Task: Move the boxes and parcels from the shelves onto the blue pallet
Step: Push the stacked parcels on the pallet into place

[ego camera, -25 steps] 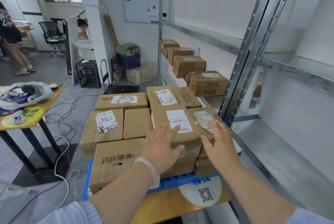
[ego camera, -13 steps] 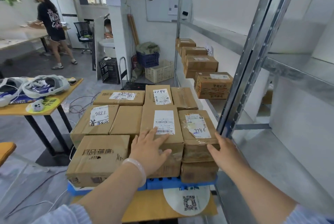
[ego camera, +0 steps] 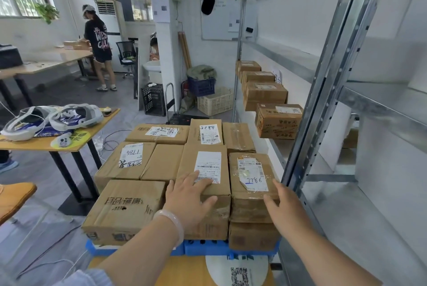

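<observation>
Several brown cardboard boxes are packed tightly on the blue pallet (ego camera: 208,248) in front of me. My left hand (ego camera: 189,198) lies flat, fingers spread, on the near end of a labelled box (ego camera: 205,184). My right hand (ego camera: 283,205) rests against the near right corner of a taped box (ego camera: 250,195), which sits on top of another box (ego camera: 251,235). Neither hand lifts anything. More boxes wait on the metal shelf at the right, the nearest one (ego camera: 277,121) in front of several others (ego camera: 263,94).
A shelf upright (ego camera: 323,101) stands close to the pallet's right side. A yellow table (ego camera: 69,140) with headsets is at the left, with cables on the floor. Crates (ego camera: 215,101) and a standing person (ego camera: 98,45) are farther back.
My right hand slid off the top of the taped box to its right near corner. My left hand stayed on the labelled box. The view tilted up and to the left.
</observation>
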Action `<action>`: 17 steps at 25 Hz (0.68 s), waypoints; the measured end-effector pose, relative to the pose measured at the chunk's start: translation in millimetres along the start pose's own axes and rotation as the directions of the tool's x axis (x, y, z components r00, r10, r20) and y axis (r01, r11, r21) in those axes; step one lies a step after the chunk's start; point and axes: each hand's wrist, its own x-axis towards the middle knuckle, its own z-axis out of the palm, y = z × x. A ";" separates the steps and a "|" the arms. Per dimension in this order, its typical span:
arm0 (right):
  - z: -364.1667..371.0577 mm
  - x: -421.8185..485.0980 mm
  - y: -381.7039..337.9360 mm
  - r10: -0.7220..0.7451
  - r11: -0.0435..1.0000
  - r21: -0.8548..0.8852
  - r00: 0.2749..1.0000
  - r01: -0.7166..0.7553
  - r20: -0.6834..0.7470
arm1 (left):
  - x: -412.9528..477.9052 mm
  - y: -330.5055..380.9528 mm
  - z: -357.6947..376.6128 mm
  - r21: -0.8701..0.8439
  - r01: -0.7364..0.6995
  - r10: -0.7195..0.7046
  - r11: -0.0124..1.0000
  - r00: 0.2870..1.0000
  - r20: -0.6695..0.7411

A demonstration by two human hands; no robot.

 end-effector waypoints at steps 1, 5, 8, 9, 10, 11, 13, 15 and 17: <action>-2.6 4.9 -3.0 -0.019 1.000 0.000 1.000 0.019 -0.012 | 2.5 0.4 -2.4 0.001 -0.003 0.003 1.000 1.000 0.003; -12.6 37.5 -17.6 -0.095 0.995 -0.038 0.995 0.095 -0.012 | 18.7 -6.0 -14.6 -0.028 0.007 -0.007 1.000 1.000 -0.007; -12.4 65.7 -28.0 -0.117 0.990 -0.073 0.993 0.117 0.013 | 42.0 -17.2 -26.3 -0.048 0.040 -0.039 0.998 0.999 0.017; -9.7 76.4 -31.6 -0.115 0.988 -0.098 0.993 0.116 0.024 | 54.0 -22.3 -30.9 -0.046 0.051 -0.050 0.998 0.998 0.023; -6.3 88.0 -35.6 -0.112 0.986 -0.123 0.993 0.116 0.037 | 67.2 -28.0 -35.4 -0.045 0.059 -0.057 0.997 0.998 0.029; -2.8 100.6 -39.8 -0.107 0.984 -0.138 0.993 0.113 0.052 | 81.2 -34.0 -39.4 -0.050 0.066 -0.064 0.997 0.997 0.038; 3.8 127.8 -48.3 -0.092 0.983 -0.151 0.993 0.103 0.080 | 109.3 -48.0 -44.5 -0.088 0.085 -0.079 0.993 0.995 0.063; 8.1 152.8 -54.6 -0.079 0.976 -0.196 0.992 0.098 0.100 | 134.9 -59.8 -47.1 -0.132 0.106 -0.096 0.986 0.992 0.084; 14.9 181.1 -59.3 -0.057 0.958 -0.274 0.991 0.088 0.121 | 165.6 -71.7 -46.1 -0.134 0.108 -0.092 0.985 0.988 0.121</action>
